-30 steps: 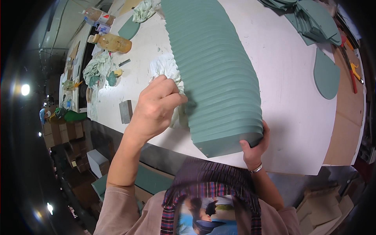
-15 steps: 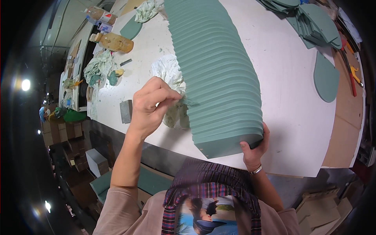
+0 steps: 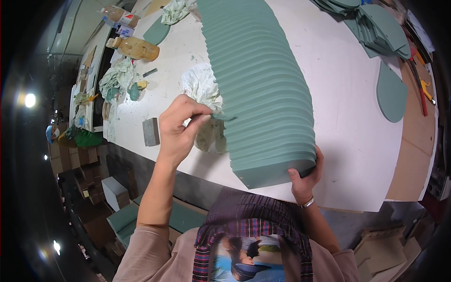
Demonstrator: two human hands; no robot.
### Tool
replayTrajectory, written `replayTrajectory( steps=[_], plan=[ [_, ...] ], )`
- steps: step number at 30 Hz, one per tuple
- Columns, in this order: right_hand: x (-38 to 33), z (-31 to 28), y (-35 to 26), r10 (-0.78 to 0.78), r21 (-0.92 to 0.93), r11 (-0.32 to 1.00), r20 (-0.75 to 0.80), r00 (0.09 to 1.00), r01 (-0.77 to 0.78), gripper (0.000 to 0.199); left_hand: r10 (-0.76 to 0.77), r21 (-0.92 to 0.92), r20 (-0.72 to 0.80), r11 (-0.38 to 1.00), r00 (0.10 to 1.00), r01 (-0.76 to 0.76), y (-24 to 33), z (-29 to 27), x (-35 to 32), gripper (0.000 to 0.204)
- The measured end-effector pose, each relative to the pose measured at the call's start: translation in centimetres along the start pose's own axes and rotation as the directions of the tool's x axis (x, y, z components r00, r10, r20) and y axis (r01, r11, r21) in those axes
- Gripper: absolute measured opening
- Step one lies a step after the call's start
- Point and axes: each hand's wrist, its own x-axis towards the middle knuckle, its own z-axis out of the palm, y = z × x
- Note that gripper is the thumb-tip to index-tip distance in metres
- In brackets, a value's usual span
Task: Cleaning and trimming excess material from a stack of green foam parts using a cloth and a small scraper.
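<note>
A long row of green curved-edged panels (image 3: 265,89), pressed face to face, runs away from me across the table. My left hand (image 3: 181,122) is closed in a pinch on a thin green strip-like piece (image 3: 224,117); its exact kind is unclear. The strip's tip reaches the left side of the row, near its closer end. My right hand (image 3: 307,178) wraps round the lower right corner of the nearest panel, thumb on its face and fingers on the far side. A crumpled white cloth (image 3: 199,83) lies beside the row, behind my left hand.
Left on the table are a grey block (image 3: 151,132), a stained rag (image 3: 117,77), a small dark bar (image 3: 150,73) and a bottle of yellowish liquid (image 3: 136,49). To the right lie a loose green panel (image 3: 392,92), a pile of panels (image 3: 380,30) and red-handled pliers (image 3: 418,77).
My left hand has shifted slightly, and the strip's tip now sits a little higher along the row's left side. My right hand keeps its place on the nearest panel.
</note>
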Motion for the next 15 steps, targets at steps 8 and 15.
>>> replayTrajectory(
  steps=[8,15],
  plan=[
    [-0.1,0.0,0.2,-0.009,0.033,0.999,0.008,1.0,0.008,0.093,-0.094,-0.111,-0.014,0.99,0.996,0.091,0.6,1.0,-0.8,0.011],
    [-0.1,0.1,0.3,-0.012,-0.012,1.0,-0.007,1.0,0.012,0.092,-0.083,-0.048,0.017,0.995,0.996,0.083,-0.3,1.5,-0.9,0.008]
  ],
)
